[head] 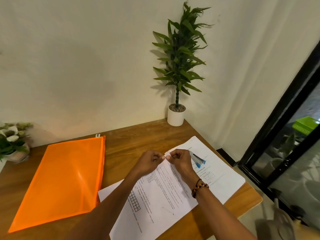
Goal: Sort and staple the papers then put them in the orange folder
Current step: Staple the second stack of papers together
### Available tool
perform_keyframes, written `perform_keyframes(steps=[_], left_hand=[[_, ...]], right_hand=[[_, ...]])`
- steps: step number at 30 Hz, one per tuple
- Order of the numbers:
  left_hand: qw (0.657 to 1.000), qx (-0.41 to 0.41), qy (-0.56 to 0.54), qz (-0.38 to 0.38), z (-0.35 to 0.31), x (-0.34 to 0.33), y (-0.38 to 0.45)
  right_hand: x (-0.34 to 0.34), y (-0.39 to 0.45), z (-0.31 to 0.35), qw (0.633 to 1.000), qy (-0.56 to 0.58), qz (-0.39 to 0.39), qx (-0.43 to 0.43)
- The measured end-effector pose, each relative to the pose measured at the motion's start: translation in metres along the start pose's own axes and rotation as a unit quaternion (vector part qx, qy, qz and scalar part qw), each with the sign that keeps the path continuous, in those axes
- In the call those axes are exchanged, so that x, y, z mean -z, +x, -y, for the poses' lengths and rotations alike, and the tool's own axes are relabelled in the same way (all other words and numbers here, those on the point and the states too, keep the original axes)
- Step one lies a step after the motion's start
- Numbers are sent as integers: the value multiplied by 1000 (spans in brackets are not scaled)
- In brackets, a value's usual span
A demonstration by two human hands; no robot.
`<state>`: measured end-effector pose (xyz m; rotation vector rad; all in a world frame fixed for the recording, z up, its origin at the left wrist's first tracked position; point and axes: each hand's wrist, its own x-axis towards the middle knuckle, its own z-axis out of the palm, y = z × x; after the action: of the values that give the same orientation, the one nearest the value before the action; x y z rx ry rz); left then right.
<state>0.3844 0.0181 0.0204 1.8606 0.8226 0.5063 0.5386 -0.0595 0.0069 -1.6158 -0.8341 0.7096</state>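
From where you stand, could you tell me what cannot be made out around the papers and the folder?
Head view only:
- Top corner of the papers: covered by the left hand and right hand pinching it; any staple is hidden.
- Stapler: partly behind the right hand.
- Printed text: too small to read.
- Orange folder: contents not discernible.
- Flower pot: cut off by the left edge.

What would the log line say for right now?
left hand: pinches papers corner | right hand: pinches same corner | stapler: on other papers | orange folder: flat, left
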Motion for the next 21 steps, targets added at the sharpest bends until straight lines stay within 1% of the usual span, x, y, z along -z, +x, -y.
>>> perform_keyframes(steps=[3, 6, 9, 11, 13, 14, 15, 17, 18, 19, 21], left_hand=[[1000, -4, 0, -17, 3, -8, 6], [999, 3, 23, -34, 8, -16, 13], [997, 18, 52, -51, 11, -22, 18], [996, 27, 66, -53, 9, -25, 21], [996, 34, 70, -44, 8, -26, 21], [996, 36, 69, -40, 8, -26, 21], [997, 34, 67, -37, 9, -25, 21], [997, 25, 62, -31, 10, -23, 19], [998, 22, 61, -29, 10, -22, 18], [998, 19, 59, -26, 9, -21, 17], [998, 11, 54, -16, 8, -19, 14]], right_hand=[[6, -2, -4, 1000, -12, -15, -6], [10, -7, -4, 999, -36, -13, 11], [18, -6, 0, 989, -144, -23, 33], [27, 2, 0, 973, -213, -62, 56], [40, 12, 0, 944, -303, -108, 73], [47, 18, -1, 919, -369, -115, 82], [52, 24, -3, 887, -441, -108, 84], [61, 35, -8, 826, -558, -70, 51], [63, 40, -10, 811, -583, -50, 24], [64, 42, -10, 807, -589, -32, 3], [66, 46, -9, 813, -583, -10, -4]])
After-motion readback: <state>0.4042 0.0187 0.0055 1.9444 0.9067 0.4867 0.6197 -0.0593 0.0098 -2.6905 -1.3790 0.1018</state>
